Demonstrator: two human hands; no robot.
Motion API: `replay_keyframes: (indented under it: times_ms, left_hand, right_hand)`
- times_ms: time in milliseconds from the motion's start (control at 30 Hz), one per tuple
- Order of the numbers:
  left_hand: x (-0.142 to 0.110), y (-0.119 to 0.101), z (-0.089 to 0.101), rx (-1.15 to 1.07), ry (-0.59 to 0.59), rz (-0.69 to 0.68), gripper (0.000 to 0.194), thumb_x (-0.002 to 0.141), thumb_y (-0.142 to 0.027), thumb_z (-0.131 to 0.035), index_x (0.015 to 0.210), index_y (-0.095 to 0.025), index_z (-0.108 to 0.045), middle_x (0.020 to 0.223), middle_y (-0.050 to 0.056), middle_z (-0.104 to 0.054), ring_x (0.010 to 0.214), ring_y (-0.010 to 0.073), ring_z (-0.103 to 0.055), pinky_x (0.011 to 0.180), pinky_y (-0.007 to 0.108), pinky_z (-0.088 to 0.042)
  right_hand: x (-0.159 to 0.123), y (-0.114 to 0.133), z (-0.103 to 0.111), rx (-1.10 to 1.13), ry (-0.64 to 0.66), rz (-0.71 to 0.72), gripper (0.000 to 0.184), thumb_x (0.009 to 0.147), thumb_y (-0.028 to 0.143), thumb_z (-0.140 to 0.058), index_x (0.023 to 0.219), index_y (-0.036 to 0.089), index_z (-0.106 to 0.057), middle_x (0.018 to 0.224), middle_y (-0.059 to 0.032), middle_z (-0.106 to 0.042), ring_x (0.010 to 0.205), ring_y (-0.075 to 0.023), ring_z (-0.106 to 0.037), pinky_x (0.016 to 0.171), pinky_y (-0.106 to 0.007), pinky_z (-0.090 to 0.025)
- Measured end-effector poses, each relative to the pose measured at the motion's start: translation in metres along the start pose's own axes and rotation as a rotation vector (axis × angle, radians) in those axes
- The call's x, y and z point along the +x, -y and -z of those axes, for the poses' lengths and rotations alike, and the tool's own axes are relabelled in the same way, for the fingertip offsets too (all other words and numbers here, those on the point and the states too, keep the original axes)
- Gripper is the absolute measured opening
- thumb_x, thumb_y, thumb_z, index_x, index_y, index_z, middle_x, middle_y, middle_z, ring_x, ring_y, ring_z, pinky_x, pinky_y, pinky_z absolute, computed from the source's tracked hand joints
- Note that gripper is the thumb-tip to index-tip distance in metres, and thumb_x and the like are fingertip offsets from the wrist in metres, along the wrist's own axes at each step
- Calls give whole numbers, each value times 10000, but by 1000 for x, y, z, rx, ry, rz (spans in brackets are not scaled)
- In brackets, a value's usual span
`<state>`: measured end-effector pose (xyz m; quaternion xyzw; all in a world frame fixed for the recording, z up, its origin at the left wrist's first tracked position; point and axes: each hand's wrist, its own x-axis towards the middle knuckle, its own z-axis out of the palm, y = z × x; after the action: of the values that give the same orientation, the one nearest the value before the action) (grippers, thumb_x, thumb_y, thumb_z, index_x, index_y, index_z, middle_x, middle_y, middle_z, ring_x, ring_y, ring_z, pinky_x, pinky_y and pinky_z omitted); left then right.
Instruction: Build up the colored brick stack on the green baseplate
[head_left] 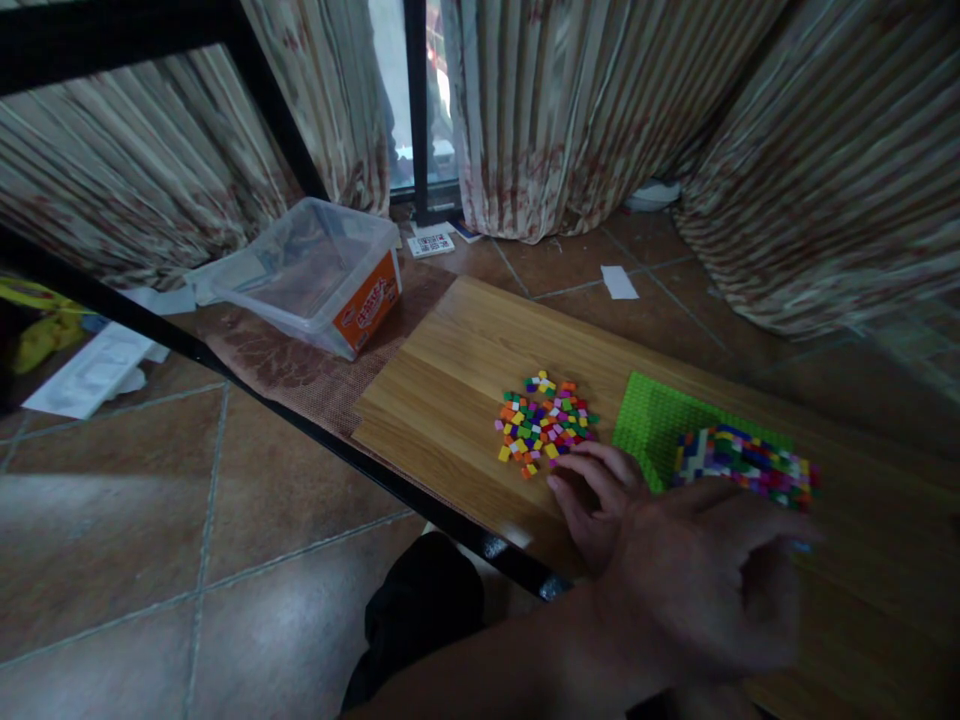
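Observation:
My right hand (600,490) reaches leftward to the near edge of a pile of small coloured toy bricks (540,425). Its thumb and index fingertips are slightly apart beside the outermost bricks. Crossing above it, my left hand (705,575) is blurred, its fingers curled toward the thumb. I cannot make out whether it holds anything. Just beyond the left hand, a built block of many-coloured bricks (750,460) sits on a green studded baseplate (652,410). My left hand hides part of the baseplate, the block and my right wrist.
A wooden board (450,370) carries the bricks and baseplate. A clear plastic tub (322,275) with an orange label stands on a brown mat (277,370) at its left. A black metal bar (315,430) runs along the near side. Curtains (570,110) hang behind; paper (619,282) lies on the tiles.

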<state>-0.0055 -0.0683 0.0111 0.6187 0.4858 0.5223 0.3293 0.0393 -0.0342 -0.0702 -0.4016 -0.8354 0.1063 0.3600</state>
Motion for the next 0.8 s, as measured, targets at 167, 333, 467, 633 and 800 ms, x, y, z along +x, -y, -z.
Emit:
replay_keyframes:
  times_ms: [167,333,467,633,800]
  left_hand:
    - [2,0,0,-58,-24,10,247,869,-142,-514,1020,-231,-688,1014,1,-761,929,161,-706,895,335,-564]
    - [4,0,3,-32,-40,42,268,864,-144,-529,1030,-260,-704,1007,-6,-766,907,191,-706,895,405,-560]
    - [4,2,4,4,-9,54,277,857,-167,-563,1066,-277,-708,1002,-4,-765,913,210,-698,885,421,-554]
    - [3,3,1,42,-42,15,276,841,-156,-602,1061,-284,-709,1008,-19,-766,930,215,-682,951,444,-523]
    - [2,3,2,69,-72,31,294,835,-145,-627,1075,-285,-723,989,-8,-763,988,237,-665,1021,477,-471]
  right_hand:
    - [7,6,-6,-88,0,-11,218,896,383,-651,1066,257,-705,1097,-58,-668,987,-239,-614,824,-407,-518]
    - [8,5,-8,-71,26,-9,142,925,342,-611,988,260,-709,1099,-49,-655,1006,-232,-605,827,-399,-508]
    - [5,2,-5,-71,46,-46,179,929,352,-593,1055,267,-688,1140,-47,-641,1020,-232,-594,839,-408,-505]
    - [5,-1,-4,-75,54,-58,167,917,372,-596,1015,273,-687,1128,-44,-630,1024,-235,-577,832,-413,-497]
    - [7,-3,-5,-51,54,-8,115,924,330,-589,907,248,-667,1081,-41,-637,1001,-227,-574,832,-405,-480]
